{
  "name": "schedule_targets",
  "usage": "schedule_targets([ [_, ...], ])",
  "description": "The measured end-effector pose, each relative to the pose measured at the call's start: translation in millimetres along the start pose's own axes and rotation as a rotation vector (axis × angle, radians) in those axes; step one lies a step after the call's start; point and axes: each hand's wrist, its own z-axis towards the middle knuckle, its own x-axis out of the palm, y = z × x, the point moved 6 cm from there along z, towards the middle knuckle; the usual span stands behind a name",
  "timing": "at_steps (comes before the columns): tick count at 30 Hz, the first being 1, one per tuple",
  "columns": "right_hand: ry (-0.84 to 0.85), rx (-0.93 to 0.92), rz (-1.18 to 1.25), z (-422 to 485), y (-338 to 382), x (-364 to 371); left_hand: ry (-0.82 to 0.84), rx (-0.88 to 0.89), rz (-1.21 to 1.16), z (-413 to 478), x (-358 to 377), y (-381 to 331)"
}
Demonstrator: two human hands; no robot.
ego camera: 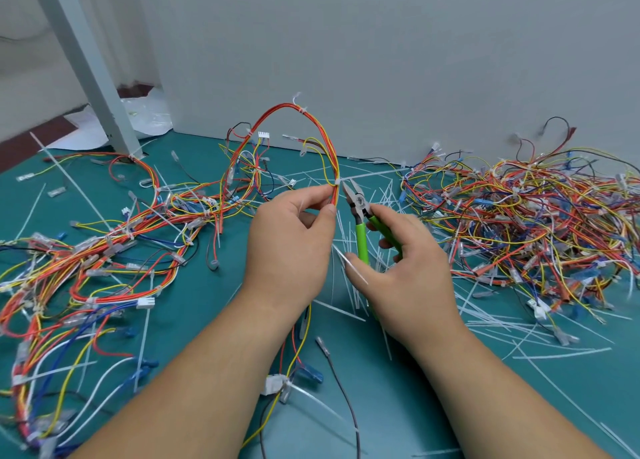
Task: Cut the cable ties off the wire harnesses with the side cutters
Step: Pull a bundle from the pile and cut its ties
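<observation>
The left hand (291,240) is raised over the middle of the counter (214,296). Its fingers (325,211) pinch a harness (333,195) of red, orange and yellow wires between thumb and forefinger. From that pinch the harness rises in a tall loop toward the far wall (381,60). It bends over at the top and drops on the left into the tangle on the counter. Wires also hang below the hand and trail toward the near edge. A white tie (337,182) wraps the harness just above the pinching fingers.

The right hand (408,271), just right of the left, grips the cutters (360,206), with its fingers curled round the two green handles, which stand spread apart. The cutters point up and to the far left. Their tip is just beside the tie, on its right; whether the blades touch it I cannot tell.

More bundles (86,268) of coloured wire, with white ties on them, sprawl across the left of the counter. A dense pile (519,223) of coloured wires fills the right side, up against the wall. Thin white strips (502,327) lie scattered around and under the right hand and off to the near right. A grey post (86,60) slants up at far left.
</observation>
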Motion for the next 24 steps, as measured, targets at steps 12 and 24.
schedule_targets([
  [12,-0.023,-0.041,-0.038,-1.0,3.6,-0.4,0.043,0.023,0.019,-2.6,5.8,-0.5],
  [24,-0.027,-0.019,-0.093,1.5,-2.0,-0.6,0.069,0.025,0.058,-2.8,7.9,-0.9],
])
